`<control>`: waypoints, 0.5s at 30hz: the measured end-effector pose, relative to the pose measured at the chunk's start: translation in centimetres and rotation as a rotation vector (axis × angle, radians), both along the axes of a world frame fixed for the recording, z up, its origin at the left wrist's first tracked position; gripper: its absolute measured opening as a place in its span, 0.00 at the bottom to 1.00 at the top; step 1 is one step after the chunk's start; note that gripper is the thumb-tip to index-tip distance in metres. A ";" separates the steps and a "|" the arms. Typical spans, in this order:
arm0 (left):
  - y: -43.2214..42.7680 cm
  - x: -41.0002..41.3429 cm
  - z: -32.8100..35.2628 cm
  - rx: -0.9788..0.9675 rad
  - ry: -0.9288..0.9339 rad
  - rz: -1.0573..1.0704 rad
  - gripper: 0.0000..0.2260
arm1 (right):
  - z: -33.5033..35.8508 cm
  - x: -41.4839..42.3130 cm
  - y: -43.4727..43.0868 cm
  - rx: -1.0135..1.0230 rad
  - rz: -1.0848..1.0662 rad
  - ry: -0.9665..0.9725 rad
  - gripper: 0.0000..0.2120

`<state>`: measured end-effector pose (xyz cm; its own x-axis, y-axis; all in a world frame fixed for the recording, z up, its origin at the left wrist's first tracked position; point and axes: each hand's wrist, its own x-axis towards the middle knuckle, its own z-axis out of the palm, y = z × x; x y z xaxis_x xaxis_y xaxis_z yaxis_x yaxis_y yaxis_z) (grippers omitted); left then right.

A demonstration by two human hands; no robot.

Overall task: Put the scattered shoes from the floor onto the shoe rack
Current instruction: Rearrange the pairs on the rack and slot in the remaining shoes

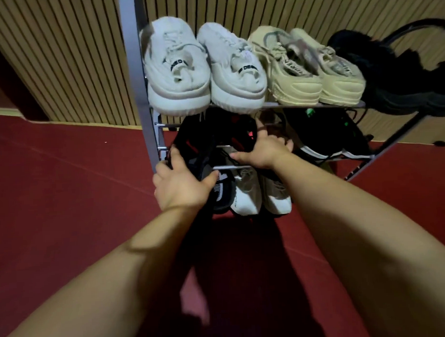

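Left hand: the left hand (179, 187) grips a black shoe (197, 134) at its near end, with the thumb on one side and the fingers (174, 155) curled round the other.
Right hand: the right hand (263, 151) lies over the back of a black-and-red shoe (240, 132), with the thumb spread wide and the fingers (287, 144) bent over its far side, apparently holding it.
Where the shoes are: both are at the middle shelf of the shoe rack (140, 95), centre of the frame, under the white pair (177, 69).
Risk, shelf bars: the shelves are thin rails, so a shoe let go only half on could tip through the gap onto the pale sneakers (247, 192) below.
Risk, crowding: pushing right could shove the black pair with green marks (328, 132), which sits just beside.
Risk, top shelf: the white pair overhangs the front rail, so a wrist lifting could knock it off.
Hard to see: the two dark shoes merge in shadow, so their soles, and whether they rest on the rails, cannot be made out.
Cut off: the furry black shoes (389, 69) and the rack's right end run out at the upper right.
Floor: the red floor (65, 186) shows no loose shoes, though only part of it is in view.
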<state>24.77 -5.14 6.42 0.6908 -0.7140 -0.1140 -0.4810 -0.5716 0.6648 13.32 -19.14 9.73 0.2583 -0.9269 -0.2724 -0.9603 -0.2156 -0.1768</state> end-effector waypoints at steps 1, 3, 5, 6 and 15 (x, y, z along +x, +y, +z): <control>-0.1 -0.1 0.0 -0.003 0.005 0.004 0.44 | -0.2 0.2 -0.6 0.016 0.020 0.009 0.52; -0.3 -0.3 0.0 -0.011 0.009 0.010 0.43 | -0.2 0.3 -1.4 0.018 0.052 0.038 0.53; -0.5 -0.6 -0.1 -0.004 0.006 0.017 0.43 | -0.2 -0.2 -1.6 -0.025 0.067 0.087 0.45; -0.6 -0.6 -0.1 0.003 0.005 0.021 0.43 | -0.1 -0.6 -1.4 -0.052 0.072 0.108 0.39; -1.2 -1.3 0.3 0.123 -0.112 -0.071 0.41 | 0.6 -5.4 -0.1 -0.074 -0.014 0.086 0.44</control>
